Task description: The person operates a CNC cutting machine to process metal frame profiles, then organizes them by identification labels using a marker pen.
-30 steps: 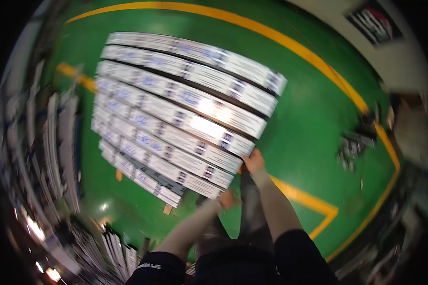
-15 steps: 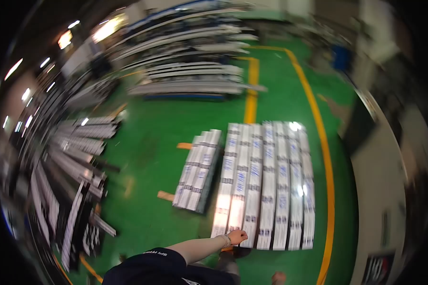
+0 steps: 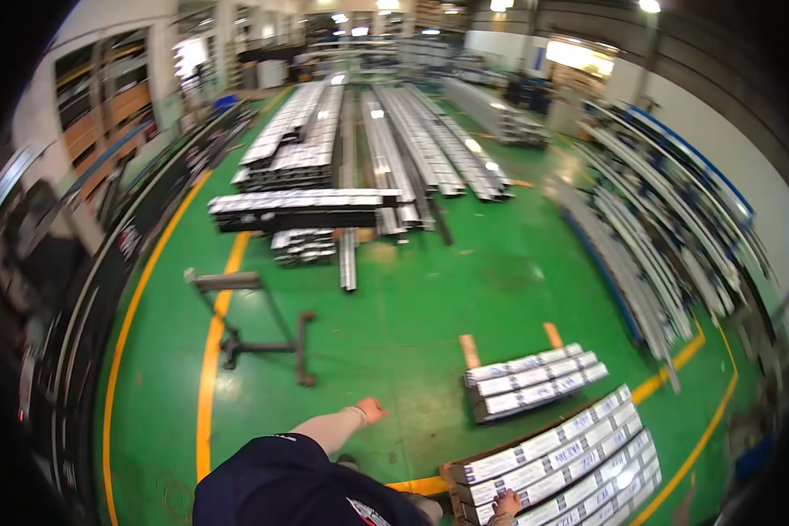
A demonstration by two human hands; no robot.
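Observation:
My left hand point(image 3: 373, 409) hangs over the green floor with nothing in it, its fingers loosely bent and apart. My right hand point(image 3: 506, 502) is at the near end of a stack of long, white-wrapped bars point(image 3: 579, 451), low in the view. Its fingers spread over the wrapping, and the lower arm runs out of the frame. Dark bands cross the bars, and blue handwriting marks several of them. Just beyond lies a smaller bundle of similar wrapped bars point(image 3: 535, 379), resting on wooden battens point(image 3: 470, 351).
A grey metal stand point(image 3: 263, 320) on feet occupies the floor ahead to the left. Behind it lie long stacks of metal profiles point(image 3: 298, 145), one wrapped bundle point(image 3: 302, 206) set crosswise. A loaded rack point(image 3: 666, 210) lines the right side. Yellow lines point(image 3: 209, 386) mark the floor.
My view has swung left and up, so the wrapped bars now sit lower right. My left hand has come away from the stack's end; my right hand now reaches onto the stack.

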